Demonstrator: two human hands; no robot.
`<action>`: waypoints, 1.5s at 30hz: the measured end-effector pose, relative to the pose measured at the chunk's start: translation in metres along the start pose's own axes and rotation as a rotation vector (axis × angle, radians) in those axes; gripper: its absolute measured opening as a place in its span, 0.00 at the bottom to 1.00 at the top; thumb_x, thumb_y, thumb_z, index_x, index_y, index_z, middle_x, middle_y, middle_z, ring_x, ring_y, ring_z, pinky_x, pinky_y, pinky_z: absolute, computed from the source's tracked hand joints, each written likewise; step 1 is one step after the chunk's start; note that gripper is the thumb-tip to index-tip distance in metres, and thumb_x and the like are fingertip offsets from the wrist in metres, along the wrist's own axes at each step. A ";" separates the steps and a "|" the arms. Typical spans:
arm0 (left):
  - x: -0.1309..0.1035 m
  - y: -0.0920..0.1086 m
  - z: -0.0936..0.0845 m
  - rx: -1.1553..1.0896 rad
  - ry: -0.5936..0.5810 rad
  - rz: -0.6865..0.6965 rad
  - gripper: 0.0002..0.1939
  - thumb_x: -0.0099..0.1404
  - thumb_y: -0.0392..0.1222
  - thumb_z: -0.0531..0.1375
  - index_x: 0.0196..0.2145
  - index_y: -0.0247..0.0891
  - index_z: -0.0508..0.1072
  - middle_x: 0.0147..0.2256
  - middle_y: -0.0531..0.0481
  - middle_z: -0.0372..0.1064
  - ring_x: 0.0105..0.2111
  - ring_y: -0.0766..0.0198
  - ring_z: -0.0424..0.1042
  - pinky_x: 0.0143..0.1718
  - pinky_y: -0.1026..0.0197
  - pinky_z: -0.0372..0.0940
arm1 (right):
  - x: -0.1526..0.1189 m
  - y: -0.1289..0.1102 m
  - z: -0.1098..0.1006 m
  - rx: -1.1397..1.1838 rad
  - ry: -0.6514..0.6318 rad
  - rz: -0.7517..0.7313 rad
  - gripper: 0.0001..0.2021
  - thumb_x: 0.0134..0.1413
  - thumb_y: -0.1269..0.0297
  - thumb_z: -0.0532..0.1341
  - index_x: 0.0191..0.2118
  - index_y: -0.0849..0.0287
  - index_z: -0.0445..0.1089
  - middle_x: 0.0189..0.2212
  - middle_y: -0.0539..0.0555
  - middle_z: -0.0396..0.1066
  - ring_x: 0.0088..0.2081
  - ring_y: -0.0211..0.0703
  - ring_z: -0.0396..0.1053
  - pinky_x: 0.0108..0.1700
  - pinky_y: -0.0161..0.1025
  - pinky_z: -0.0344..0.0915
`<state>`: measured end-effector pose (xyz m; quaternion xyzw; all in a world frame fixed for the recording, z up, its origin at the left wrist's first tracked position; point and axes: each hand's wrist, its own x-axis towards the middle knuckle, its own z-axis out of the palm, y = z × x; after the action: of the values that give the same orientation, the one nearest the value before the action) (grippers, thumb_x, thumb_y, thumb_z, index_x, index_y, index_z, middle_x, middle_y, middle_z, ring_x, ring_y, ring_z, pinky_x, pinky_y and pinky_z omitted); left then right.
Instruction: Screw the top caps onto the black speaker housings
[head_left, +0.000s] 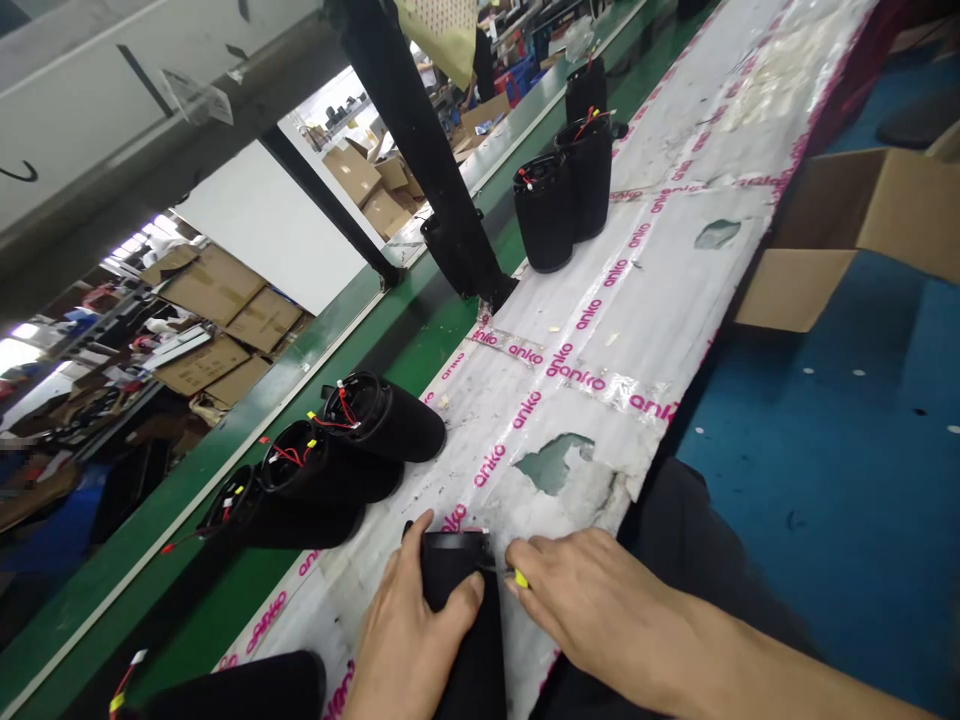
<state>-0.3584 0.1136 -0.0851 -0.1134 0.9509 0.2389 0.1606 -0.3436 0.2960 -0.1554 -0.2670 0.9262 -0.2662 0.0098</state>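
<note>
Item: black fabric-covered cylinder (457, 620), lying at the near edge of the desk (675, 260), open rim facing far.

Left hand (405, 640): wrapped around the cylinder from the left, thumb across its top, gripping it.

Right hand (592, 600): fingers closed, pinching a small yellow-tipped piece (520, 579) just beside the cylinder's rim on the right.

Desk surface: white wrap with pink "anko" tape, torn in patches.

Near left: three like cylinders (330, 470) lying side by side, open ends showing red wires, at the edge of the green conveyor strip (225, 600).

Far: three more cylinders standing upright (566, 185), close together.

Right: open cardboard box (847, 230) on a blue floor.

Left background: stacked cardboard cartons (217, 310).
</note>
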 end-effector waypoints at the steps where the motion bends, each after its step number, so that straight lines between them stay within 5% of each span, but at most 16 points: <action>1: 0.000 -0.002 0.000 0.027 0.003 0.013 0.38 0.59 0.56 0.56 0.65 0.41 0.55 0.62 0.40 0.60 0.62 0.45 0.59 0.62 0.41 0.52 | 0.000 0.000 0.000 -0.001 -0.007 0.006 0.04 0.67 0.66 0.52 0.38 0.53 0.60 0.27 0.49 0.70 0.25 0.49 0.68 0.27 0.43 0.42; 6: 0.002 -0.005 0.000 -0.003 0.002 0.067 0.39 0.58 0.54 0.57 0.64 0.41 0.56 0.64 0.42 0.58 0.65 0.47 0.54 0.64 0.42 0.49 | 0.002 -0.002 -0.001 0.009 -0.004 0.015 0.04 0.67 0.66 0.52 0.38 0.54 0.61 0.27 0.49 0.70 0.25 0.48 0.69 0.26 0.43 0.41; 28: 0.012 -0.007 -0.009 -0.054 -0.073 0.098 0.40 0.53 0.50 0.60 0.63 0.39 0.58 0.62 0.43 0.60 0.64 0.50 0.57 0.65 0.44 0.49 | 0.018 -0.002 0.004 -0.122 -0.012 -0.057 0.05 0.61 0.67 0.59 0.37 0.54 0.60 0.23 0.47 0.69 0.20 0.48 0.67 0.23 0.44 0.37; 36: 0.019 -0.011 -0.012 -0.032 -0.110 0.099 0.39 0.53 0.51 0.61 0.62 0.41 0.59 0.61 0.43 0.63 0.62 0.48 0.59 0.65 0.43 0.50 | 0.025 0.002 -0.001 -0.026 -0.072 -0.068 0.04 0.65 0.64 0.56 0.38 0.57 0.65 0.24 0.50 0.73 0.24 0.49 0.72 0.24 0.44 0.44; 40: 0.022 -0.018 -0.014 0.001 -0.185 0.137 0.42 0.55 0.53 0.61 0.65 0.39 0.55 0.65 0.41 0.55 0.65 0.48 0.53 0.66 0.43 0.46 | 0.022 0.002 -0.003 -0.039 -0.048 -0.103 0.05 0.65 0.65 0.56 0.40 0.59 0.66 0.26 0.51 0.74 0.26 0.50 0.73 0.24 0.44 0.48; 45: 0.017 -0.018 -0.013 -0.203 -0.197 0.170 0.39 0.55 0.53 0.62 0.62 0.38 0.61 0.62 0.41 0.61 0.63 0.47 0.57 0.66 0.43 0.48 | 0.013 0.006 -0.006 0.089 -0.051 -0.125 0.06 0.67 0.64 0.54 0.40 0.59 0.65 0.31 0.50 0.74 0.30 0.48 0.73 0.30 0.43 0.57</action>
<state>-0.3725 0.0889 -0.0879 -0.0241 0.9077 0.3567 0.2199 -0.3581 0.2967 -0.1517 -0.3303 0.8944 -0.3002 0.0285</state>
